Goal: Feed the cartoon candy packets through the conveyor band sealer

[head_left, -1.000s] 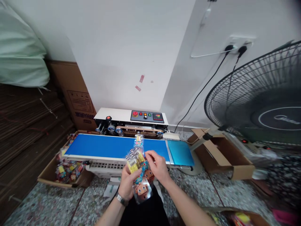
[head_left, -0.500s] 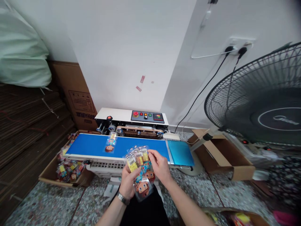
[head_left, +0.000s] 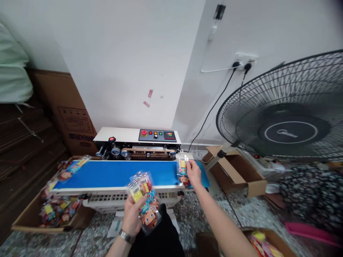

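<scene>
My left hand (head_left: 132, 211) is closed on a fanned stack of clear plastic packets (head_left: 147, 205), printed with a cartoon face and yellow labels, in front of the belt's near edge. My right hand (head_left: 194, 172) pinches the top edge of a single packet (head_left: 182, 171) at the right end of the blue conveyor belt (head_left: 107, 174), beside the inlet of the band sealing machine (head_left: 123, 135). Another packet (head_left: 77, 165) lies at the belt's far left end, above the carton there.
A carton full of packets (head_left: 24, 218) stands below the belt's left end. At right are a large fan (head_left: 291, 132) and an open cardboard box (head_left: 245, 171). Another carton (head_left: 285, 246) with packets sits at the lower right. Flattened cardboard (head_left: 24, 142) is stacked at left.
My right hand has moved right from the stack to the machine's inlet, carrying one packet. The packet on the belt has travelled left to its end. The view has shifted right.
</scene>
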A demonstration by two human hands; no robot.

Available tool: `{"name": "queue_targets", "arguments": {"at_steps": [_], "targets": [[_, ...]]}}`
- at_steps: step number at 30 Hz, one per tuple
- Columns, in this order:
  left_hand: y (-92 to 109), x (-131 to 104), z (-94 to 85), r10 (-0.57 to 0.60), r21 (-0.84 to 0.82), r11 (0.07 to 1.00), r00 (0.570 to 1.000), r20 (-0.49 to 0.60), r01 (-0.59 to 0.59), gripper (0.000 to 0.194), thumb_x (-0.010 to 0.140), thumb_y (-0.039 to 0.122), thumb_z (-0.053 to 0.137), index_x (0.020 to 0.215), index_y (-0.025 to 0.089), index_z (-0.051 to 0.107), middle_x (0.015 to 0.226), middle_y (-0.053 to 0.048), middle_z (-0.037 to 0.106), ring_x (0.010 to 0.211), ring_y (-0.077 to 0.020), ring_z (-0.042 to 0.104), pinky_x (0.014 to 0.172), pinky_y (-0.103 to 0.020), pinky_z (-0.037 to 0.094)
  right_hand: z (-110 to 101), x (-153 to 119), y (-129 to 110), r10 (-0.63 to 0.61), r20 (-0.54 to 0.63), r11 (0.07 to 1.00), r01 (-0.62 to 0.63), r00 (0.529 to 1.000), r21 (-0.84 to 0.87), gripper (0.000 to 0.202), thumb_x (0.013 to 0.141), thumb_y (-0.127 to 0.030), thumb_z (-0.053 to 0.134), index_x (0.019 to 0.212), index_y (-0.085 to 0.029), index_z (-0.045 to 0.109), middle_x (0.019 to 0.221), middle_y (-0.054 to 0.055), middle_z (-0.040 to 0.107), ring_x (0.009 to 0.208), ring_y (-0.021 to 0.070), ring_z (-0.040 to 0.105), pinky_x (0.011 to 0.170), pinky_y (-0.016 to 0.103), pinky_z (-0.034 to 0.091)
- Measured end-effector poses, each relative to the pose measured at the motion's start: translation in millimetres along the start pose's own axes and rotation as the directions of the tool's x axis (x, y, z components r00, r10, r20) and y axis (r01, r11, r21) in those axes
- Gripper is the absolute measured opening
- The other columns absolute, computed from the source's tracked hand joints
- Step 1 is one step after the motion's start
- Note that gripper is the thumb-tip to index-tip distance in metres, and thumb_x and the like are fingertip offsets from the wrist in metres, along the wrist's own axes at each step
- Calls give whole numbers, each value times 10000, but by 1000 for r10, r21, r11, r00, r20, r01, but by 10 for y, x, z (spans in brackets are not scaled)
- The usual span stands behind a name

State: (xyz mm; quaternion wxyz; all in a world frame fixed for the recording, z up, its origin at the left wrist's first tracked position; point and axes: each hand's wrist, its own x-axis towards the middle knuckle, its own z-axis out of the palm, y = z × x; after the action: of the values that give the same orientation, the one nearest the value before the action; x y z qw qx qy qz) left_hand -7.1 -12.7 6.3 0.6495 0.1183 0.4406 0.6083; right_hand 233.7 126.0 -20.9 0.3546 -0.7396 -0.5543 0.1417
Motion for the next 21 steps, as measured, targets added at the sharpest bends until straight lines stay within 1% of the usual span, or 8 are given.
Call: {"name": "queue_targets", "arguments": {"at_steps": [4, 9, 11, 13, 15, 17, 19, 21], "targets": [[-10, -4, -23, -16, 25, 1000, 1000, -5, 16, 406, 525, 213, 775, 894, 160, 613, 728, -68, 714, 668, -254, 680, 628, -352, 538, 86, 277, 97, 48, 15, 992, -46, 999, -118, 282, 805, -273, 391, 842, -149, 642, 761, 84, 655, 669, 196, 567, 589, 264, 373], [-7, -27, 26, -23, 28, 999, 998, 56, 21, 363, 582, 217, 745, 908, 146, 599, 733, -84, 710, 667, -259, 677, 626, -377, 535, 276, 280, -153, -27, 101, 994, 37, 995, -106, 226, 783, -231, 459, 891, -160, 644, 796, 84, 655, 730, 200, 578, 642, 269, 391], [0, -30, 48, -15, 24, 1000, 997, 70, 13, 335, 599, 207, 734, 898, 144, 594, 732, -84, 709, 656, -252, 675, 619, -373, 531, 297, 122, -310, -125, 126, 992, 129, 984, -19, 239, 789, -252, 480, 964, -170, 620, 872, 79, 647, 793, 192, 577, 693, 270, 406], [0, -23, 60, -9, 21, 1000, 997, 75, 8, 336, 605, 205, 730, 906, 147, 590, 746, -82, 709, 640, -245, 672, 610, -372, 528, 265, -133, -482, -261, 194, 956, 224, 946, 189, 245, 818, -308, 468, 983, -182, 597, 885, 56, 641, 789, 171, 581, 702, 264, 425], [-11, -11, 68, 9, 24, 1000, 997, 72, -10, 342, 607, 210, 730, 914, 153, 589, 761, -75, 709, 626, -230, 667, 603, -362, 526, 194, -438, -654, -372, 337, 877, 208, 865, 433, 262, 853, -373, 423, 946, -192, 586, 787, 19, 640, 699, 148, 583, 637, 244, 442], [-30, -1, 79, 47, 35, 998, 997, 55, -49, 350, 600, 200, 735, 917, 158, 591, 791, -65, 710, 644, -210, 665, 617, -336, 523, 113, -720, -801, -444, 409, 837, 206, 797, 508, 237, 844, -385, 454, 879, -193, 588, 787, 11, 636, 690, 142, 577, 624, 233, 440], [-49, 5, 96, 89, 34, 995, 995, 37, -91, 366, 596, 182, 738, 931, 163, 593, 849, -60, 710, 714, -200, 665, 670, -317, 518, 51, -914, -894, -465, 390, 835, 247, 795, 492, 216, 850, -363, 457, 826, -192, 588, 798, 15, 629, 703, 141, 569, 633, 229, 427], [-61, 10, 113, 114, 20, 993, 993, 29, -114, 394, 607, 179, 732, 974, 170, 589, 913, -63, 704, 799, -207, 660, 733, -321, 508, 22, -1000, -918, -434, 322, 850, 264, 841, 455, 214, 869, -337, 425, 827, -192, 577, 780, 15, 613, 690, 136, 558, 627, 225, 411]]}}
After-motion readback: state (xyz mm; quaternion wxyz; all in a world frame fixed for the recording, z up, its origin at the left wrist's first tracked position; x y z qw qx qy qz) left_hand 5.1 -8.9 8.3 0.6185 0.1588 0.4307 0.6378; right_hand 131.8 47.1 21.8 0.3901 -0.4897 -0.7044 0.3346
